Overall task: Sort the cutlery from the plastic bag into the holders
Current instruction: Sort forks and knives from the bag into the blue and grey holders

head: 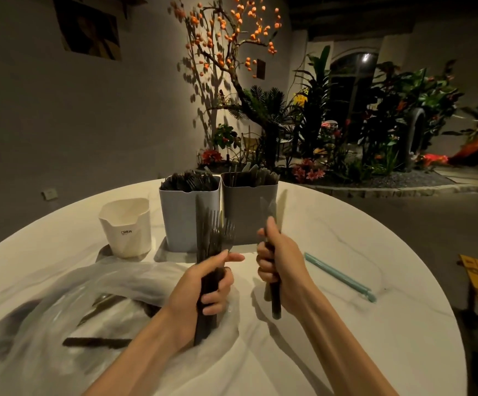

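White marble table under dim light, and the left hand grips a bundle of forks upright above the plastic bag. The right hand clutches knives. Best move: carry the knives straight over the grey holder, handles down, while forks belong in the pale blue holder.

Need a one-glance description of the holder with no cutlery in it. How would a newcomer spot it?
Start at the round white table and look to its far side, where three holders stand in a row. The empty one is the white holder at the left end, apart from the light blue holder and the grey holder. It alone is shorter, shows no cutlery, and has small dark lettering on its front.
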Available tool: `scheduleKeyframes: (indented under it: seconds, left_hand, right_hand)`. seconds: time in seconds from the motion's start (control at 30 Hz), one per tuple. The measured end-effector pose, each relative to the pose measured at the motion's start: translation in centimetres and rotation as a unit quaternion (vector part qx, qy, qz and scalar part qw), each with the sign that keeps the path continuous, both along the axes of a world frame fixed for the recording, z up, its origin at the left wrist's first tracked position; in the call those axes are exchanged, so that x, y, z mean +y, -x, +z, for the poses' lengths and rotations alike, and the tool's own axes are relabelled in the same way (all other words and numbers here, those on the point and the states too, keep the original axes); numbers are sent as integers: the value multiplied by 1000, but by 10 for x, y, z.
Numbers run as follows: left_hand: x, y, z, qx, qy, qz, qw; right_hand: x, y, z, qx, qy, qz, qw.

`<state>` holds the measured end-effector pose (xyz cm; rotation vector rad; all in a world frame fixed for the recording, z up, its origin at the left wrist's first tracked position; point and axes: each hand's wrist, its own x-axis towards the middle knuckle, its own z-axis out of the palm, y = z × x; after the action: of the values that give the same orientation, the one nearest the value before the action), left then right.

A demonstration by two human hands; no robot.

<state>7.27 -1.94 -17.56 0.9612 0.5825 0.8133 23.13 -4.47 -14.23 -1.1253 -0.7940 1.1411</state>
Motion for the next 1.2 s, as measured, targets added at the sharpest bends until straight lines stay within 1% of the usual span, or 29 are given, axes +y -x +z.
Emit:
scheduleKeyframes:
  seconds: [0.07,0.1,0.17,0.23,0.33,0.4,0.47,0.53,0.6,0.7,0.73,0.83,0.9,0.93,1.03,1.13,1.2]
  left_hand:
    - [-3,1,3,-61,32,-31,997]
    - [-4,2,5,-70,38,-40,996]
    - [-7,4,8,-44,17,-55,997]
    - [-10,7,10,-13,-20,-71,997]
    - [-13,10,11,42,-48,-85,994]
    - [-14,10,10,78,-66,-93,990]
    - [-11,10,7,92,-76,-85,989]
    - [-10,9,7,94,-76,-75,990]
    - [-12,9,8,88,-69,-78,991]
    - [-14,9,8,68,-54,-93,992]
    - [-14,9,8,71,-57,-97,991]
    - [-16,8,10,85,-63,-101,989]
    - [-16,8,12,74,-60,-102,990]
    - [-16,7,12,65,-60,-102,991]
    - [-13,6,9,62,-64,-82,993]
    - [-16,4,7,81,-77,-51,992]
    - [-19,3,7,94,-84,-60,990]
  right_hand:
    - [-4,5,0,-91,1,51,995]
    - [-6,8,0,-119,-9,75,990]
    - [-11,13,0,-144,-31,88,985]
    - [-13,15,1,-148,-49,51,986]
    - [-13,11,3,-109,-58,1,992]
    - [-13,7,4,-104,-45,12,993]
    - [-14,8,5,-124,-38,41,991]
    - [-14,11,5,-151,-49,32,987]
    - [-14,10,6,-158,-62,29,985]
    - [-17,8,7,-175,-45,85,980]
    - [-17,8,7,-181,-42,84,979]
    - [-12,4,5,-151,-46,11,987]
    - [-10,-1,5,-130,-45,-32,990]
    - [-10,-3,5,-127,-45,-38,990]
    - [-11,-2,3,-125,-43,-6,991]
    - [-10,5,-1,-163,-48,51,984]
    - [-10,6,-2,-184,-59,66,979]
